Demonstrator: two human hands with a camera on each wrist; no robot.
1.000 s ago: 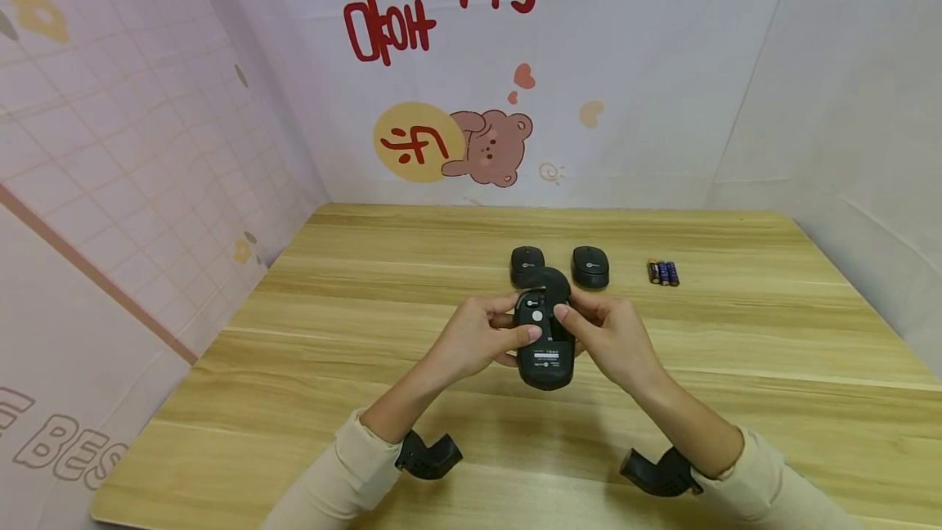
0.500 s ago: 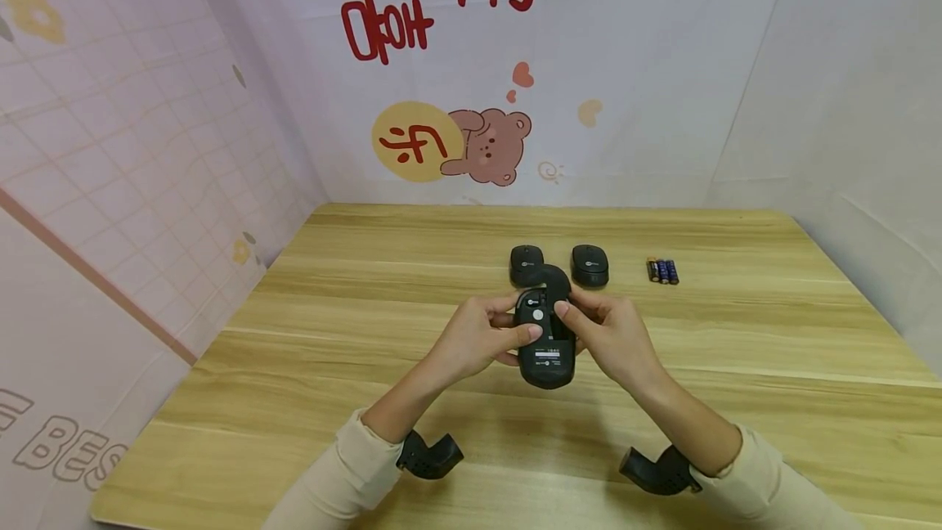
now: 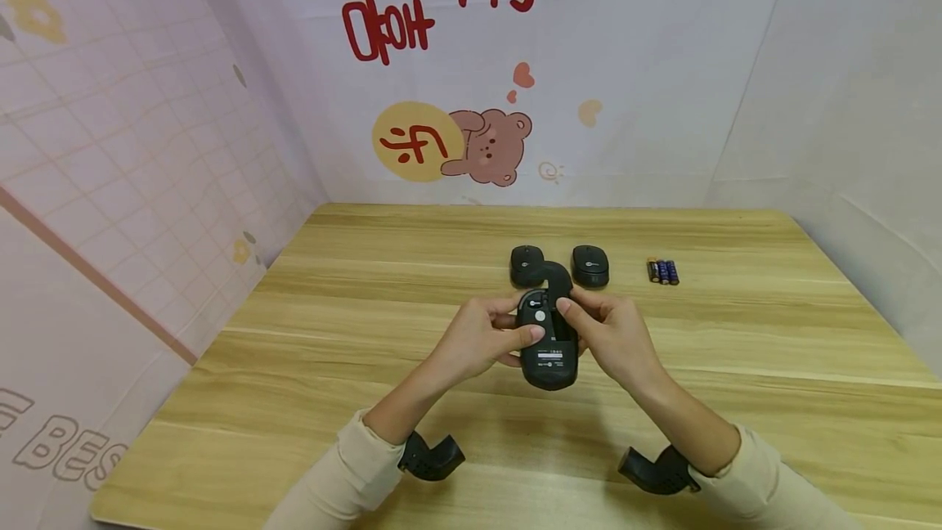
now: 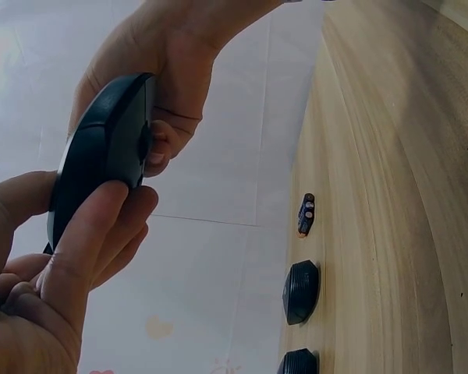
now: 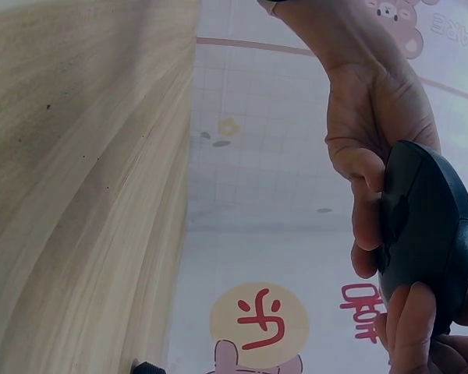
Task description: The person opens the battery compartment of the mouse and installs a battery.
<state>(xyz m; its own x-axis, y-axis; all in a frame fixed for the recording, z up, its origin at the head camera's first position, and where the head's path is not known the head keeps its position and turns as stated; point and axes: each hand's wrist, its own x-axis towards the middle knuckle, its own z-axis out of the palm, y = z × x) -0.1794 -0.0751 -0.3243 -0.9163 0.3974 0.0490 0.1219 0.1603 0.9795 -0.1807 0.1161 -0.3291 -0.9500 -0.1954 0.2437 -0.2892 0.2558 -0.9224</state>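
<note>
Both hands hold a black computer mouse (image 3: 549,360) bottom side up above the wooden table, its label and a round white sticker showing. My left hand (image 3: 477,340) grips its left side, thumb across the underside. My right hand (image 3: 612,337) grips the right side, thumb on a curved black cover (image 3: 559,275) that juts past the far end. Beside the right thumb shows a dark slot. In the left wrist view the mouse (image 4: 101,148) is seen from its side, fingers of both hands round it. The right wrist view shows the mouse (image 5: 430,222) edge-on too.
Two more black mice, a left one (image 3: 524,267) and a right one (image 3: 590,265), stand on the wooden table (image 3: 383,268) beyond the hands. Several small batteries (image 3: 663,271) lie side by side to their right. A printed white cloth wall (image 3: 633,64) rises behind the table.
The curved cover has slid a little farther out past the mouse's far end, and the right thumb has shifted slightly away with it. The left hand keeps its grip.
</note>
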